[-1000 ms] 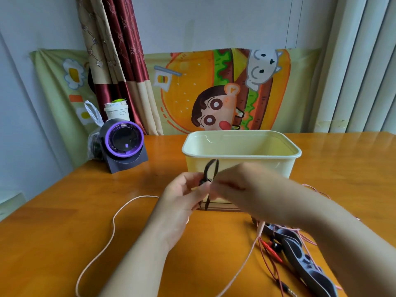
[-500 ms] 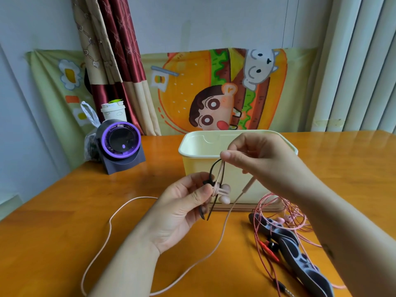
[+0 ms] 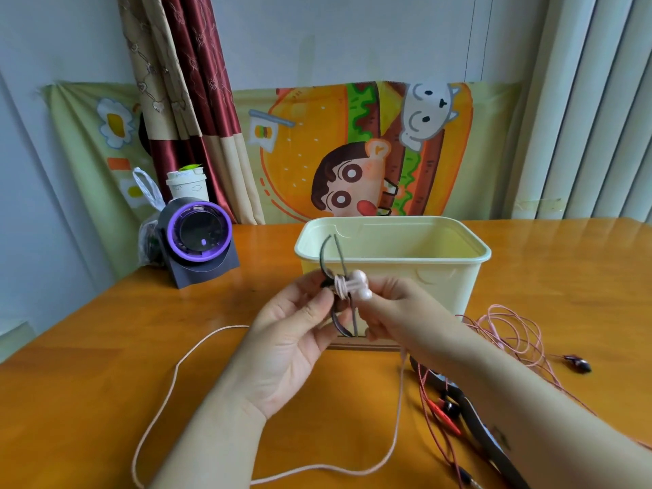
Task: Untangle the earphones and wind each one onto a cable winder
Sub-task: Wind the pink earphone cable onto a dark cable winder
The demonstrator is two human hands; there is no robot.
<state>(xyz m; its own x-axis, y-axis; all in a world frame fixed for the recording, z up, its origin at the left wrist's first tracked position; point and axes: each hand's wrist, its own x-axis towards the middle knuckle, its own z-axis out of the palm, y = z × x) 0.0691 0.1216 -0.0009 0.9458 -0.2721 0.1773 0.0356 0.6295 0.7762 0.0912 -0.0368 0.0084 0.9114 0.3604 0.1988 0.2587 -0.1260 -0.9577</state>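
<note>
Two hands meet before the yellow box (image 3: 441,277): left hand (image 3: 293,333) pinches the dark cable winder (image 3: 321,257), right hand (image 3: 395,308) grips the pink earphone cable (image 3: 340,286) wound on it. If tension drops, the turns may slip off; slack on the table (image 3: 106,365) could catch the red earphones (image 3: 428,411).

Forearms forward, left hand (image 3: 293,333) and right hand (image 3: 398,308) close together, fingers of each in a pinch.

The left hand (image 3: 293,337) and right hand (image 3: 398,308) are bare, and so are the left forearm (image 3: 211,435) and right forearm (image 3: 536,400) down to the near edge. The left thumbnail (image 3: 312,311) is short and plain. The right forearm bears a small dark mark (image 3: 503,440).
</note>
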